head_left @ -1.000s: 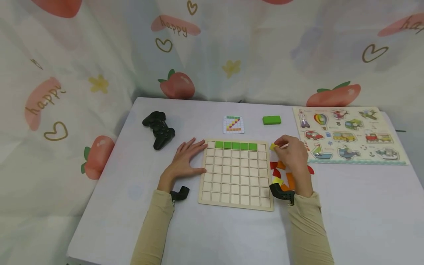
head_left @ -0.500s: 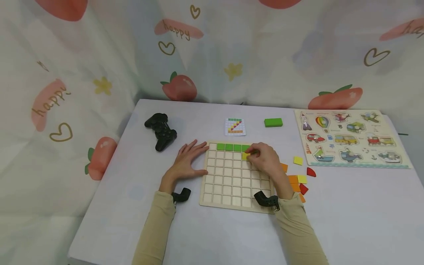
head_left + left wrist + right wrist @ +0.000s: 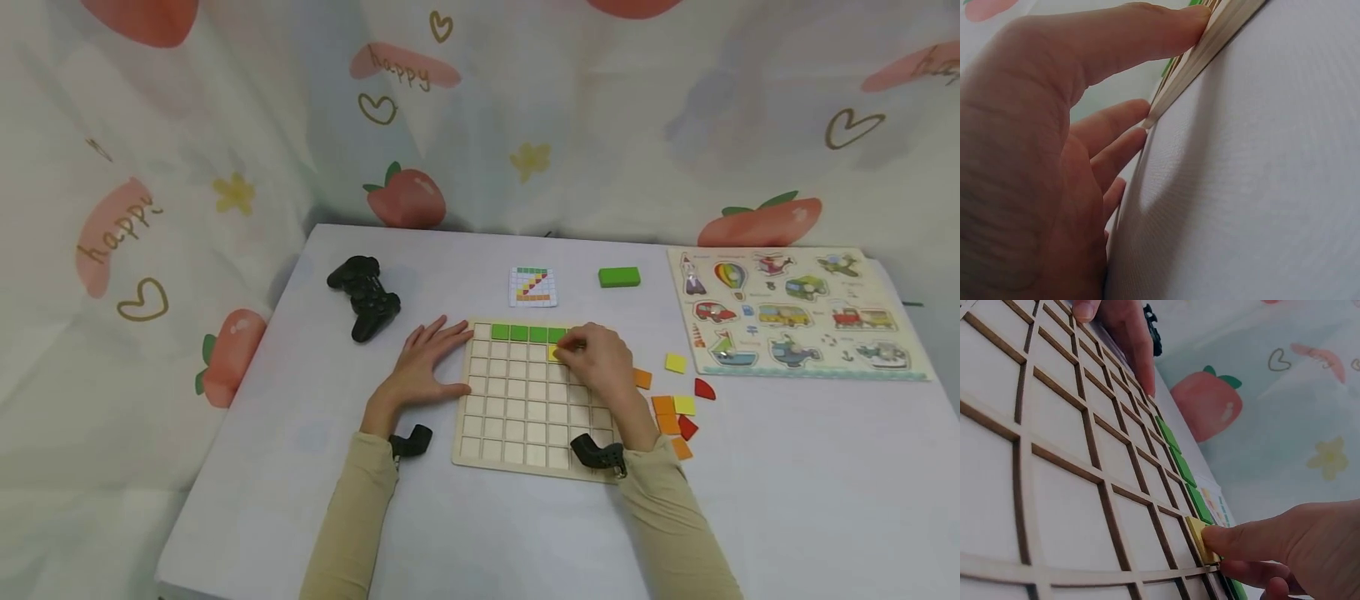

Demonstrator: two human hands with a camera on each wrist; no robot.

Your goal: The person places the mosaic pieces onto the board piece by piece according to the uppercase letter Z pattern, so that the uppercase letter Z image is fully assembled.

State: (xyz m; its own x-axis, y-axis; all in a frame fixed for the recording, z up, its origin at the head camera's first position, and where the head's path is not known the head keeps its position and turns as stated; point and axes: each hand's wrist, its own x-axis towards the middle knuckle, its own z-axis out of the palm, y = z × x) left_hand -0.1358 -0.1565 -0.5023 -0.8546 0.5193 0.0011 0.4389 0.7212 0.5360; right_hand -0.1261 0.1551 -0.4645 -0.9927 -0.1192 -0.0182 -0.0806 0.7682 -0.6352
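A wooden grid board [image 3: 513, 408] lies in front of me, with a line of green square tiles [image 3: 518, 333] set in its top row. My right hand [image 3: 600, 362] pinches a yellow square tile [image 3: 553, 353] at the second row, just below the green ones. In the right wrist view the thumb lies on the face of the yellow tile [image 3: 1197, 532], which stands tilted against the grid slats. Spread fingers of my left hand [image 3: 422, 367] touch the board's left edge, thumb lower down; the left wrist view shows the thumb tip at the rim.
Loose orange tiles [image 3: 667, 424], yellow tiles [image 3: 675, 362] and red pieces [image 3: 703, 389] lie right of the board. Behind it are a small pattern card [image 3: 533, 287] and a green block [image 3: 618, 277]. A black game controller [image 3: 364, 298] lies left, a picture puzzle [image 3: 802, 317] right.
My right hand has moved left from beside the board onto the grid, carrying the yellow tile to the second row. Over the last half second it barely shifts. The left hand stays put.
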